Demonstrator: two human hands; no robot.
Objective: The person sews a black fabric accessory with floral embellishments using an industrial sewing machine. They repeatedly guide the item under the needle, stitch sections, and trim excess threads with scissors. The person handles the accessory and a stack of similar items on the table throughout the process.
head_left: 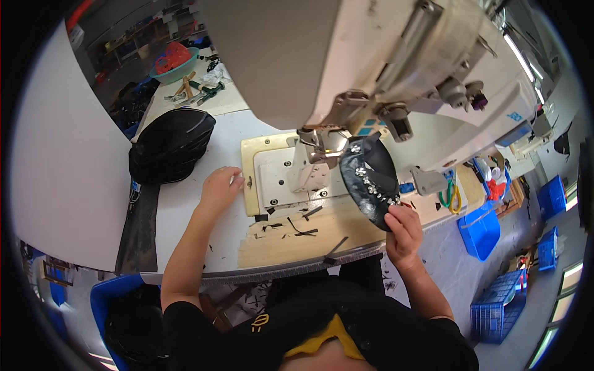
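Note:
My right hand (405,234) grips the lower end of a black shoe upper (364,190) decorated with silvery flower-shaped trim. The piece is held up on the right side of the sewing machine's post (310,170), its upper end close to the needle area. Whether it touches the presser foot is hard to make out. My left hand (223,187) lies on the white table just left of the cream machine bed plate (249,185), thumb and forefinger a little apart with nothing seen between them. A stack of black shoe pieces (170,146) sits beyond it at the left.
The machine head (371,68) looms over the work. Black scraps (303,232) litter the wooden front strip. Scissors with green and yellow handles (451,195) lie at the right, above a blue bin (479,230). Hammers (189,89) and a green basin (175,73) stand back left.

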